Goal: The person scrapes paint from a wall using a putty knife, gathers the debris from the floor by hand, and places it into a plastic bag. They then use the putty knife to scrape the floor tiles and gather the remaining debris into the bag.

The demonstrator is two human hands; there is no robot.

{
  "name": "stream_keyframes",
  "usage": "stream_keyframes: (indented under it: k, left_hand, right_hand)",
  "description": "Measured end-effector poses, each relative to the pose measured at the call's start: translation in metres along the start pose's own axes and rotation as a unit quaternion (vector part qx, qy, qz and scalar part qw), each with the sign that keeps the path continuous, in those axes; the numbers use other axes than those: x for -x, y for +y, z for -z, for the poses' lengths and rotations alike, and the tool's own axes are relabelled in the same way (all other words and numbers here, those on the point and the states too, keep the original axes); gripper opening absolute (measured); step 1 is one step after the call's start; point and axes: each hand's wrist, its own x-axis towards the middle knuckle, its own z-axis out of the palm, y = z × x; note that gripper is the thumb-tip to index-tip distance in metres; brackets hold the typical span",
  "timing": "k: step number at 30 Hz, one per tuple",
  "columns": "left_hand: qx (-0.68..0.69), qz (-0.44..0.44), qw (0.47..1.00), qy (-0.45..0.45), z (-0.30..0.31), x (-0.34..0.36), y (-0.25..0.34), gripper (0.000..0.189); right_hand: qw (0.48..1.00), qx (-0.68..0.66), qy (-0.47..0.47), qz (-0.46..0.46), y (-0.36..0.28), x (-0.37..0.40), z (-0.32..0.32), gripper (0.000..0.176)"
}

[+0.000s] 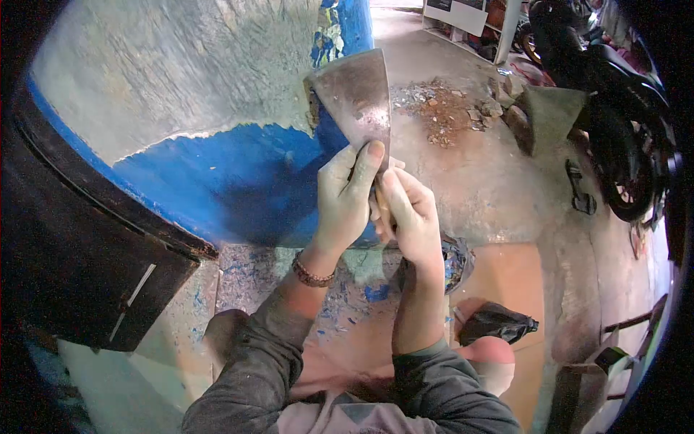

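Scraper (358, 98) in both hands (343, 195), edge possibly clear of the wall (195, 87).

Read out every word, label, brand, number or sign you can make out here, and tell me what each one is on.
No text can be read in this view.
Scraper blade: no readable marking.
White panel at the back: a dark patch shows, too small and blurred to tell whether it is print.
Motorcycle: any lettering is too dark or blurred to read.
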Motion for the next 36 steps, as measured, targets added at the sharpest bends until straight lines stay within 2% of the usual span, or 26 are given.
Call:
stream_keyframes:
  k: [2,4,5,6,11,12,14,19,20,22,23,24,26,28,29,30,32,33,34,36]
  left_hand:
    - [0.014,0.012,1.000,-0.020,0.000,0.001,-0.001,0.031]
    - [0.112,0.067,0.991,0.003,-0.002,0.003,0.000,0.031]
    - [0.108,0.094,0.990,-0.003,0.000,0.003,0.005,0.032]
    - [0.113,0.094,0.989,-0.003,0.000,0.002,0.008,0.032]
    - [0.053,0.054,0.997,-0.031,0.005,-0.008,0.013,0.034]
    - [0.030,0.054,0.998,-0.034,0.006,-0.009,0.013,0.034]
    - [0.027,0.057,0.998,-0.028,0.007,-0.008,0.018,0.033]
    - [0.004,0.060,0.997,-0.045,0.010,-0.016,0.018,0.032]
    - [0.005,0.060,0.997,-0.045,0.012,-0.016,0.020,0.032]
    - [-0.012,0.111,0.992,-0.062,0.016,-0.018,0.027,0.032]
    - [-0.014,0.111,0.992,-0.063,0.018,-0.020,0.029,0.032]
    - [-0.036,0.098,0.993,-0.062,0.020,-0.022,0.029,0.032]
    - [-0.055,0.089,0.993,-0.063,0.019,-0.030,0.032,0.032]
    - [-0.212,-0.095,0.971,-0.048,0.014,-0.045,0.039,0.032]
    - [-0.147,-0.163,0.975,-0.023,-0.002,-0.047,0.040,0.040]
    - [-0.145,-0.163,0.976,-0.023,-0.004,-0.045,0.035,0.040]
    - [-0.086,0.000,0.994,-0.067,-0.004,-0.040,0.005,0.042]
    - [-0.067,-0.025,0.996,-0.055,-0.007,-0.030,-0.007,0.041]
    - [-0.057,-0.021,0.997,-0.046,-0.006,-0.022,-0.012,0.033]
    - [-0.026,-0.022,0.999,-0.028,-0.006,0.000,-0.007,0.022]
  right_hand:
    - [1.000,-0.012,-0.020,0.007,0.008,0.010,-0.002,0.026]
    - [0.992,-0.119,-0.029,0.004,0.013,0.019,-0.014,0.032]
    - [0.996,-0.084,-0.027,0.006,0.015,0.019,-0.015,0.041]
    - [0.997,-0.064,-0.007,0.032,0.016,0.020,-0.019,0.038]
    - [0.989,-0.146,0.026,0.019,0.006,0.017,-0.030,0.036]
    - [0.989,-0.145,0.026,0.019,0.007,0.016,-0.033,0.036]
    - [0.991,-0.090,0.090,0.042,0.012,0.016,-0.042,0.037]
    - [0.989,-0.117,0.077,0.042,0.015,0.016,-0.043,0.038]
    - [0.989,-0.105,0.100,0.040,0.011,0.016,-0.048,0.038]
    - [0.983,-0.121,0.133,0.025,0.008,0.015,-0.060,0.039]
    - [0.984,-0.096,0.128,0.074,0.012,0.012,-0.064,0.039]
    - [0.982,-0.070,0.123,0.123,0.014,0.008,-0.067,0.039]
    - [0.981,-0.113,0.114,0.106,0.004,-0.002,-0.065,0.037]
    - [0.975,-0.195,0.086,0.065,-0.010,-0.007,-0.061,0.035]
    - [0.975,-0.193,0.086,0.066,-0.009,-0.007,-0.057,0.035]
    - [0.975,-0.185,0.096,0.073,-0.003,-0.007,-0.051,0.034]
    - [0.975,-0.169,0.115,0.088,0.014,-0.007,-0.035,0.033]
    - [0.974,-0.162,0.124,0.096,0.018,-0.007,-0.029,0.033]
    - [0.974,-0.163,0.125,0.096,0.018,-0.005,-0.021,0.033]
    - [0.978,-0.201,0.025,0.057,0.016,0.002,-0.004,0.029]
